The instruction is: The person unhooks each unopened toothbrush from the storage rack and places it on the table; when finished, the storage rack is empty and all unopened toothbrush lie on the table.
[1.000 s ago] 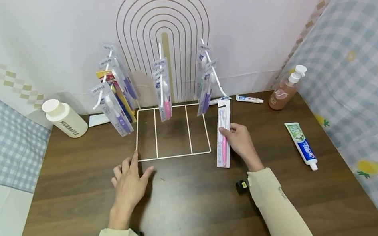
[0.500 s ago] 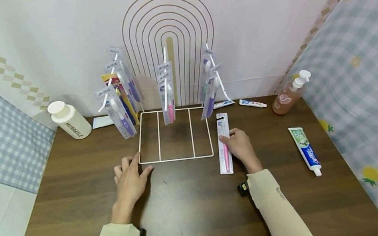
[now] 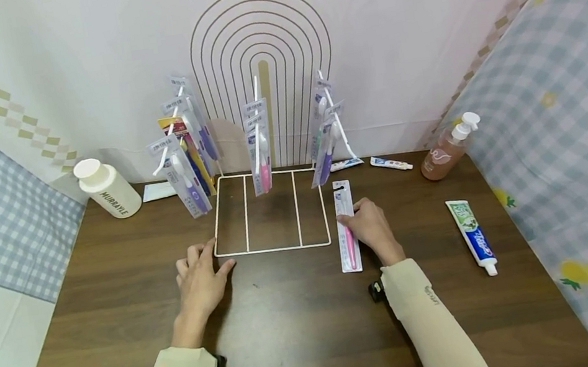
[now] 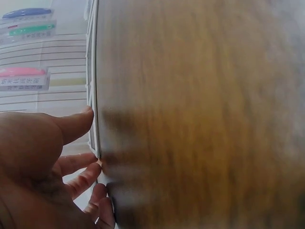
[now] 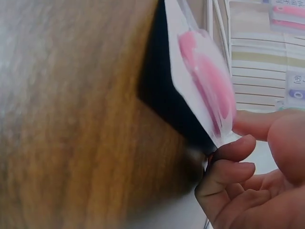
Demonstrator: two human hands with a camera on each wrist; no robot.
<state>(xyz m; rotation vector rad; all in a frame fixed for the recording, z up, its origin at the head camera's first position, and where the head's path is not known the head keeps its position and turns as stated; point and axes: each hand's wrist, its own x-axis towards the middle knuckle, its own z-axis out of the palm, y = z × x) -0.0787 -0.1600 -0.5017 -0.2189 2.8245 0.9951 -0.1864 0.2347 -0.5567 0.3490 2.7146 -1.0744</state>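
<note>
A packaged pink toothbrush [image 3: 349, 245] lies lengthwise on the brown table, just right of the white wire rack's base frame [image 3: 274, 249]. My right hand [image 3: 352, 218] pinches the pack's long edge between thumb and fingers. In the right wrist view the right hand [image 5: 238, 138] holds that edge of the pink toothbrush pack [image 5: 205, 90] slightly raised off the wood. My left hand [image 3: 202, 271] lies flat on the table, fingers straight, touching the frame's front left corner. The left wrist view shows the left hand [image 4: 71, 143] against the white wire [image 4: 95, 119]. Several packaged toothbrushes [image 3: 258, 151] hang on the rack.
A white bottle [image 3: 108, 189] stands at the back left and a brown pump bottle [image 3: 443, 153] at the back right. A large toothpaste tube [image 3: 473, 236] lies to the right. Two small tubes [image 3: 391, 162] lie behind the rack's right side. Cloth walls close in both sides.
My right hand has drawn the pink toothbrush pack away from the rack and straightened it from a slant to lie along the frame's right side. The left hand has stayed put.
</note>
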